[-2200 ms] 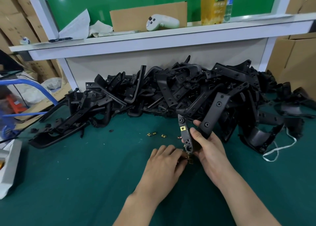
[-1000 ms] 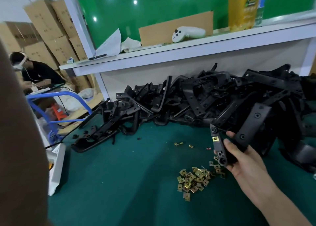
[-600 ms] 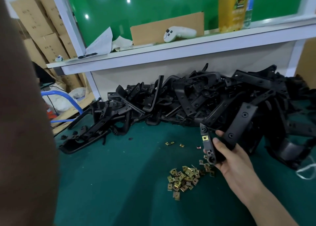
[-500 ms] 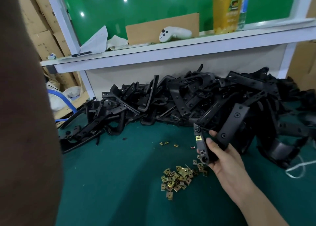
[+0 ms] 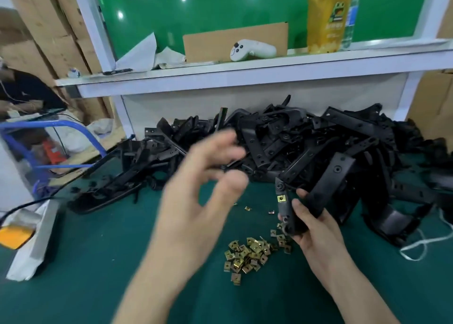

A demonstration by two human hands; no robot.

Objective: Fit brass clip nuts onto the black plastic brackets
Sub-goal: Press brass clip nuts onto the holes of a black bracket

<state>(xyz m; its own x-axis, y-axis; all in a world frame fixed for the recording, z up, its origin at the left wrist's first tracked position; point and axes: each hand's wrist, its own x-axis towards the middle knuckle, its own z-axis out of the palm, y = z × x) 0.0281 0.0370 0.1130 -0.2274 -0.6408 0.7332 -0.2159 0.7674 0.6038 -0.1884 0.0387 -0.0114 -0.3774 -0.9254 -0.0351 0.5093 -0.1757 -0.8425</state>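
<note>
My right hand [image 5: 316,235] closes its grip round a black bracket [image 5: 328,183] with one brass nut [image 5: 281,198] clipped on it, just right of the loose nuts [image 5: 247,253] on the green worktop [image 5: 98,262]. My left hand [image 5: 196,201] hovers blurred, fingers loosely spread.

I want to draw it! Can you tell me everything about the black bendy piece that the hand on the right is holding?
The black plastic bracket looks matte and is bent into two arms that meet low in the palm. The wide arm leans up to the right and has round holes. The narrow arm stands nearly upright with a rounded top. One brass clip nut is already clipped onto the narrow arm. The right hand grips the bracket, fingers curled round it, beside the heap of loose clip nuts.
</note>
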